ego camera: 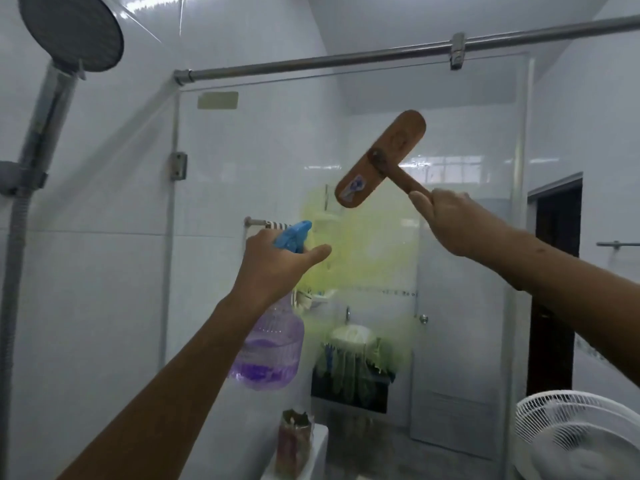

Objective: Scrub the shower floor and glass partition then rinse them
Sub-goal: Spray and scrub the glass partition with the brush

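Left hand [277, 261] is gripping the neck of a spray bottle [266, 351] holding purple liquid, its blue trigger head [292, 235] pointing at the glass partition [263, 150]. Right hand [446, 216] is gripping the handle of a wooden brush [381, 157], holding it raised and tilted, back toward camera; contact with glass unclear. Yellow-green cleaner smear [363, 258] is running down the glass between the hands. Shower head [71, 31] is hanging upper left.

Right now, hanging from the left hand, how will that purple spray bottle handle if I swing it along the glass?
Probably bottom-heavy: the spray bottle hangs below the left hand with liquid pooled low, so it may sway and slosh. The clear ribbed plastic likely flexes if squeezed. Possibly slippery, given the wet cleaner on the glass partition.
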### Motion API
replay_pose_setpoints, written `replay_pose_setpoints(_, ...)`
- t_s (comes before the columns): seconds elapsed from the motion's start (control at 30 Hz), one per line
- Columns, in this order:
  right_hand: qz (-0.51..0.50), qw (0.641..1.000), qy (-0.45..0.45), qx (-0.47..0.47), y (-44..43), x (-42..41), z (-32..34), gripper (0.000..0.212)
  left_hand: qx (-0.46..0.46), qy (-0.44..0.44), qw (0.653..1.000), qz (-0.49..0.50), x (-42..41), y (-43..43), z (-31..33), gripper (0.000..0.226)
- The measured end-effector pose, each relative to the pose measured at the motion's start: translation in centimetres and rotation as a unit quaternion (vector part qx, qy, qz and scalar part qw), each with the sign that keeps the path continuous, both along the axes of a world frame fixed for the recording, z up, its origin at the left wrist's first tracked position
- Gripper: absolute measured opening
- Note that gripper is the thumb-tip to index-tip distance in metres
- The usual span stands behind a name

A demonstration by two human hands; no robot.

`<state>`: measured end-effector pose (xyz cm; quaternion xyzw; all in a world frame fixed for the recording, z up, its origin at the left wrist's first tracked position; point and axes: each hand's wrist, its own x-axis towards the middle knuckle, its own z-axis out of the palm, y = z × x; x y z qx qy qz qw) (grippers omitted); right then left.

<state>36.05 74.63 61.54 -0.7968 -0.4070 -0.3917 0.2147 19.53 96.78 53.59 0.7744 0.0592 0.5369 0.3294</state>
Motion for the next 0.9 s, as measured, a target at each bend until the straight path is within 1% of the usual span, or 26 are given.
replay_pose_setpoints(0.03, -0.015, 1.000, -0.010, -0.019, -0.1, 0.1, -0.9, 0.056, 0.003, 0.004, 1.000, -0.007, 0.1, -0.1, -0.1, 0.042)
replay_pose_setpoints(0.13, -0.050, 0.986, -0.032, -0.158, -0.6, -0.2, -4.6, 0.057, 0.006, 0.011, 1.000, -0.012, 0.4, -0.3, -0.2, 0.051)
replay_pose_setpoints(0.17, -0.047, 0.984, -0.028, -0.170, -1.0, -0.2, -4.4, 0.059, 0.005, 0.009, 1.000, -0.011, 0.6, -0.4, -0.3, 0.050)
replay_pose_setpoints(0.2, -0.046, 0.987, -0.022, -0.152, -1.3, 0.1, -3.5, 0.063, 0.002, 0.006, 1.000, -0.010, 0.6, -0.4, -0.4, 0.049)
replay_pose_setpoints(0.27, -0.025, 0.998, 0.001, -0.050, -2.3, 1.2, -1.1, 0.064, 0.004, 0.002, 1.000, -0.005, 0.7, -0.6, -0.5, 0.046)
replay_pose_setpoints(0.3, -0.017, 1.000, 0.001, -0.021, -2.6, 1.4, -0.7, 0.061, 0.004, 0.002, 1.000, -0.003, 0.7, -0.8, -0.6, 0.044)
replay_pose_setpoints(0.33, -0.019, 1.000, -0.001, -0.024, -2.7, 1.3, -0.9, 0.059, 0.003, 0.000, 1.000, -0.003, 0.7, -1.1, -0.6, 0.043)
replay_pose_setpoints(0.37, -0.033, 0.998, -0.006, -0.055, -2.6, 1.3, -1.9, 0.057, 0.003, 0.000, 1.000, -0.006, 0.7, -1.3, -0.6, 0.043)
replay_pose_setpoints(0.43, -0.064, 0.985, -0.020, -0.157, -2.6, 0.8, -4.8, 0.054, 0.000, 0.000, 1.000, -0.009, 0.9, -1.8, -0.7, 0.043)
replay_pose_setpoints(0.47, -0.065, 0.980, -0.018, -0.185, -2.8, 0.7, -5.6, 0.054, -0.005, 0.001, 1.000, -0.012, 0.9, -2.1, -0.7, 0.043)
replay_pose_setpoints(0.5, -0.058, 0.982, -0.013, -0.181, -3.2, 0.9, -5.8, 0.056, -0.011, 0.002, 1.000, -0.018, 1.1, -2.3, -0.8, 0.042)
replay_pose_setpoints(0.53, -0.044, 0.988, -0.005, -0.147, -3.7, 1.5, -5.4, 0.058, -0.018, 0.003, 1.000, -0.025, 1.3, -2.5, -0.8, 0.042)
replay_pose_setpoints(0.6, -0.013, 0.999, 0.023, -0.046, -5.1, 2.3, -4.6, 0.060, -0.031, 0.005, 0.999, -0.039, 1.6, -3.0, -1.2, 0.042)
replay_pose_setpoints(0.67, 0.021, 0.998, 0.061, 0.028, -6.0, 2.6, -5.2, 0.058, -0.045, 0.010, 0.998, -0.050, 2.0, -3.7, -1.6, 0.042)
replay_pose_setpoints(0.7, 0.039, 0.994, 0.091, 0.049, -6.3, 2.5, -6.1, 0.055, -0.057, 0.015, 0.997, -0.056, 2.5, -4.0, -1.8, 0.042)
replay_pose_setpoints(0.77, 0.097, 0.976, 0.168, 0.095, -6.6, 1.8, -8.2, 0.044, -0.076, 0.034, 0.994, -0.065, 3.8, -4.6, -2.3, 0.041)
replay_pose_setpoints(0.83, 0.166, 0.948, 0.238, 0.133, -6.9, 1.0, -9.7, 0.031, -0.091, 0.054, 0.991, -0.081, 5.1, -5.1, -2.9, 0.042)
replay_pose_setpoints(0.9, 0.211, 0.924, 0.275, 0.162, -7.4, 0.5, -10.0, 0.027, -0.087, 0.057, 0.991, -0.084, 6.2, -5.9, -3.4, 0.039)
